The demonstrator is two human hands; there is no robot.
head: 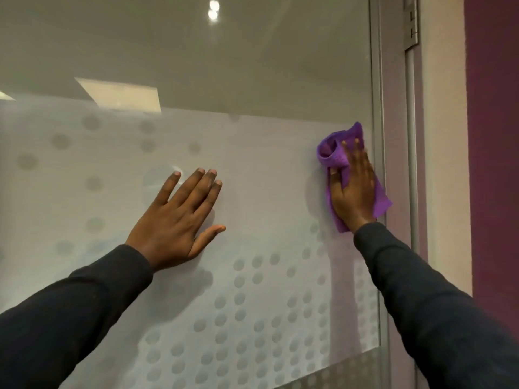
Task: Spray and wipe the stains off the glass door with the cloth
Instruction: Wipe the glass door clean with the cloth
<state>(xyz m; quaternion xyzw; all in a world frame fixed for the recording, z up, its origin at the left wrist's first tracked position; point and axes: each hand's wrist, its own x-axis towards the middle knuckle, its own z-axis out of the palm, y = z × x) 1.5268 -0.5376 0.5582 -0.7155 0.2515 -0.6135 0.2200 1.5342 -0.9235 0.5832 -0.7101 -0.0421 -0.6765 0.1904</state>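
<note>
The glass door (266, 178) fills the view, with a frosted band patterned with grey dots across its middle and clear glass above. My right hand (354, 189) presses a purple cloth (334, 155) flat against the frosted band, close to the door's right edge. The cloth bunches above my fingers and hangs out below my palm. My left hand (179, 217) rests flat on the glass further left, fingers spread, holding nothing. No spray bottle is in view.
A grey metal frame (377, 136) runs down the door's right edge, with a hinge (411, 26) at the top right. Beyond it are a pale wall strip (446, 164) and a dark purple wall (494, 136). Ceiling lights reflect in the upper glass.
</note>
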